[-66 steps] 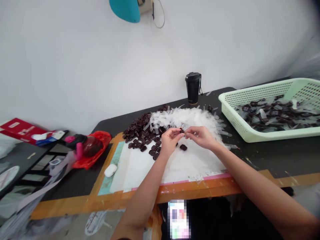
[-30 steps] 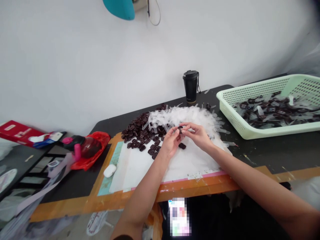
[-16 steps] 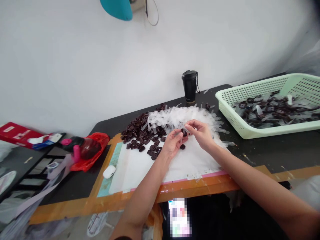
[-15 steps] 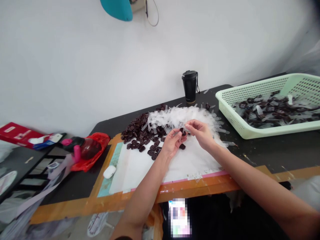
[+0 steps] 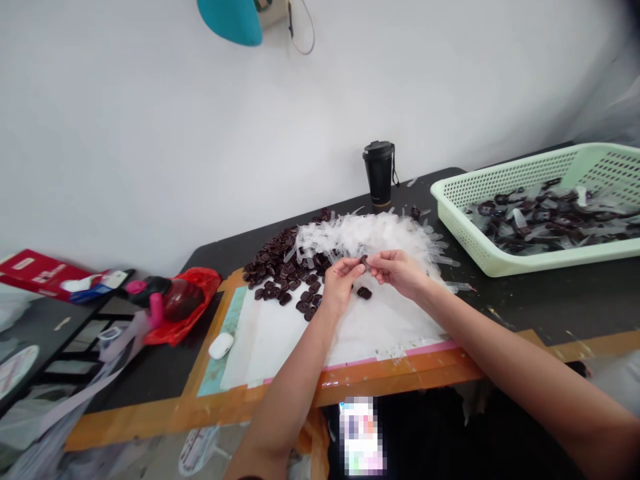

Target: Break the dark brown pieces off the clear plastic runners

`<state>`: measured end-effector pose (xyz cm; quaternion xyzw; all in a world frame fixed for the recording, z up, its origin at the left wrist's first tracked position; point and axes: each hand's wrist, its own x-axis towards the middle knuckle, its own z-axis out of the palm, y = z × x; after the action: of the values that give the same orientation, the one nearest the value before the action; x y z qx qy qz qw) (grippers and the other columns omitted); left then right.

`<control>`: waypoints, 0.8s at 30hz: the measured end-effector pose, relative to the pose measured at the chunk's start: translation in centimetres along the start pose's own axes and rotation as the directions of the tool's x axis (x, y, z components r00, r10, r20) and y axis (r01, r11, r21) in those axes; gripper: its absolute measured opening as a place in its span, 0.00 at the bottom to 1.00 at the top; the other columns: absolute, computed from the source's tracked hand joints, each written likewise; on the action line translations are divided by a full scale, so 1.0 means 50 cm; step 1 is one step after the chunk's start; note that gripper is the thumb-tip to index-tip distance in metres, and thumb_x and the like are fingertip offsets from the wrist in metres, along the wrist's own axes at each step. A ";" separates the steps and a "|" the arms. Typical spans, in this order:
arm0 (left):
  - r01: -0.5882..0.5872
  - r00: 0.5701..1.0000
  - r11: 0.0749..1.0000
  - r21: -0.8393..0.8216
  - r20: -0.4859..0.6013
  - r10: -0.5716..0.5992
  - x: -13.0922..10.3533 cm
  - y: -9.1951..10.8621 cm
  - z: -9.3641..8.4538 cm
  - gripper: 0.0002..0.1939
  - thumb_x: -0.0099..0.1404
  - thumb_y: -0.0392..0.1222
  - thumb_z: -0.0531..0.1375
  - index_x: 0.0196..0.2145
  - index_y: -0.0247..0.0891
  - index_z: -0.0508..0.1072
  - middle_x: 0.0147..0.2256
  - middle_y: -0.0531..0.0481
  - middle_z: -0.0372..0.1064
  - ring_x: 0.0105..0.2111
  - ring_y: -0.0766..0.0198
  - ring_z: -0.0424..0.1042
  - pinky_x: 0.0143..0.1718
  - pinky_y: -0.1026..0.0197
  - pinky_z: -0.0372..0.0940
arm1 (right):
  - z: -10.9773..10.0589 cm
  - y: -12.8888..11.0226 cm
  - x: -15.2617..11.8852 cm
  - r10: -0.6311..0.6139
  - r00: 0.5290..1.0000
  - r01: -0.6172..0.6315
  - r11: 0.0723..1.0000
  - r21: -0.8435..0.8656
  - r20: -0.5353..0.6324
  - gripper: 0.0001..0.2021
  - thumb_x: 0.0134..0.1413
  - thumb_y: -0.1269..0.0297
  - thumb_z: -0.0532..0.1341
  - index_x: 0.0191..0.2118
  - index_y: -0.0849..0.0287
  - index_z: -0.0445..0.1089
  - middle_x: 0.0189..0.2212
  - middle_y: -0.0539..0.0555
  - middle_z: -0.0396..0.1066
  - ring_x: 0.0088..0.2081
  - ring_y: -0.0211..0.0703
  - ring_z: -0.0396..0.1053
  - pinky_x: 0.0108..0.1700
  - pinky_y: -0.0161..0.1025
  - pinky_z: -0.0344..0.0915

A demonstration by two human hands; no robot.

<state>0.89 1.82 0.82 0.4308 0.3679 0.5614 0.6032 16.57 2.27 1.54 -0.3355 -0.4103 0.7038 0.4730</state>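
Between both hands is one small dark brown piece [image 5: 364, 260], pinched by the fingertips of my left hand [image 5: 343, 280] and of my right hand [image 5: 396, 270]. Whether a clear strip is also between the fingers is too small to tell. Another dark piece [image 5: 365, 293] lies on the white sheet [image 5: 385, 320] just below the hands. To the left is a heap of dark brown pieces [image 5: 280, 257]. Behind the hands spreads a pile of translucent white strips [image 5: 360, 232].
A pale green basket [image 5: 493, 263] of dark pieces with clear strips stands at right. A black cup [image 5: 379, 173] is at the back. At left are a white case [image 5: 221, 345], a red tray [image 5: 205, 300] with a bottle [image 5: 177, 299], and a red box [image 5: 40, 273].
My right hand has moved down slightly, and its fingers now meet the dark piece at my left fingertips. My left hand's fingers have drawn closer together.
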 end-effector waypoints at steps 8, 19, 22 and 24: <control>-0.208 0.978 0.956 0.209 0.012 0.210 0.002 -0.001 -0.002 0.10 0.49 0.40 0.71 0.30 0.37 0.77 0.34 0.50 0.76 0.36 0.64 0.74 0.44 0.58 0.66 | 0.014 0.017 0.001 -0.137 0.988 0.133 0.989 -0.062 -0.070 0.15 0.43 0.55 0.70 0.27 0.61 0.70 0.18 0.48 0.68 0.18 0.30 0.60 0.21 0.32 0.57; -0.280 0.959 0.931 0.236 0.031 0.281 0.002 -0.002 -0.007 0.08 0.52 0.41 0.69 0.31 0.38 0.77 0.38 0.48 0.76 0.40 0.61 0.74 0.48 0.55 0.66 | 0.010 0.010 0.000 -0.113 0.994 0.113 0.992 0.047 -0.010 0.14 0.39 0.59 0.72 0.30 0.62 0.72 0.24 0.51 0.71 0.23 0.32 0.64 0.26 0.32 0.63; -0.259 0.965 0.938 0.229 0.038 0.258 -0.001 -0.002 -0.004 0.08 0.52 0.40 0.69 0.32 0.38 0.77 0.38 0.48 0.76 0.40 0.61 0.74 0.49 0.56 0.65 | 0.005 0.005 -0.002 -0.044 0.999 0.045 0.999 -0.009 0.017 0.13 0.42 0.59 0.71 0.28 0.62 0.71 0.20 0.48 0.66 0.19 0.29 0.59 0.21 0.30 0.58; -0.252 0.968 0.941 0.225 0.046 0.248 -0.002 -0.001 -0.002 0.08 0.52 0.40 0.69 0.31 0.38 0.77 0.38 0.47 0.76 0.40 0.61 0.74 0.49 0.55 0.65 | 0.001 0.003 -0.003 -0.005 0.999 0.006 1.000 -0.026 0.032 0.12 0.42 0.59 0.70 0.28 0.61 0.71 0.20 0.47 0.65 0.19 0.29 0.59 0.21 0.30 0.59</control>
<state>0.82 1.71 0.73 0.5453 0.3673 0.5836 0.4766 16.50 2.09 1.45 -0.3294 -0.4280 0.7022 0.4639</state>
